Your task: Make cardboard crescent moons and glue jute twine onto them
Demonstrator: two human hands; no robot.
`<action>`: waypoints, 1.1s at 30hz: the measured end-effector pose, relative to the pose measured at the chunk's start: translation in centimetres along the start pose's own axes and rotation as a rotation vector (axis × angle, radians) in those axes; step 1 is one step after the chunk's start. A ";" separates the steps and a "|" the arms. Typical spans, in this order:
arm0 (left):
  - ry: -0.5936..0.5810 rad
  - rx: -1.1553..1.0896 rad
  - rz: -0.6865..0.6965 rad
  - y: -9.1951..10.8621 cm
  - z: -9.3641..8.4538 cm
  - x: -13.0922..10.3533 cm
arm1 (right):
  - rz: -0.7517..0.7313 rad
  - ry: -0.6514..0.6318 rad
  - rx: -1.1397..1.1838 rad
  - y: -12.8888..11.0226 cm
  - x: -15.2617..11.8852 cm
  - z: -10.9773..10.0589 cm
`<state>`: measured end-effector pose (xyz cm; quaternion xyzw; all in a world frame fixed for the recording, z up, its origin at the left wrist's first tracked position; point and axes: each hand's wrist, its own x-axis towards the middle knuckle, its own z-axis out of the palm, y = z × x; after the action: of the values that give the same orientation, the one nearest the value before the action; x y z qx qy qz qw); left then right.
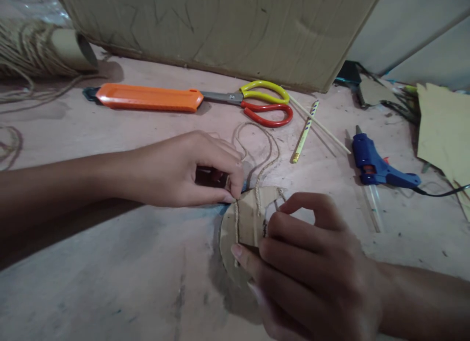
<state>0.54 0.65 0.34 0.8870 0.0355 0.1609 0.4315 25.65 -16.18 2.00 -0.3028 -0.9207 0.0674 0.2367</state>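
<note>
A round cardboard piece (226,233) lies tilted above the table, strips of twine (237,223) running across its face. At its upper edge, my left hand (191,167) pinches the twine between thumb and forefinger. My right hand (312,262) grips the cardboard from the lower right, one fingertip pressing on the twine strip and the other fingers curled. Its palm covers much of the piece's right side. From the cardboard a loose loop of twine (270,162) runs up onto the table.
Behind my hands lie an orange box cutter (147,97), scissors (264,103) with yellow and red handles, a thin stick (326,130) and a pencil (305,133). A blue glue gun (378,162) sits right. A twine roll (36,49) and a large cardboard sheet (220,32) stand at the back.
</note>
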 end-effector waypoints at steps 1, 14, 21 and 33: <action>-0.001 -0.002 0.005 0.1 0.0 0.0 | 0.002 0.001 0.005 0.0 0.1 0.0; 0.000 -0.009 -0.017 0.4 0.0 0.0 | 0.026 0.036 -0.015 -1.3 -0.4 0.5; -0.007 -0.010 0.006 0.2 0.0 0.1 | 0.103 0.107 -0.032 -2.0 -0.5 1.0; 0.016 -0.029 -0.086 0.2 0.2 -0.2 | 0.238 -0.055 -0.285 3.6 -3.3 -2.2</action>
<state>0.37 0.38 0.34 0.8770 0.0748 0.1499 0.4503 30.93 -15.24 1.68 -0.4380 -0.8848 -0.0280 0.1567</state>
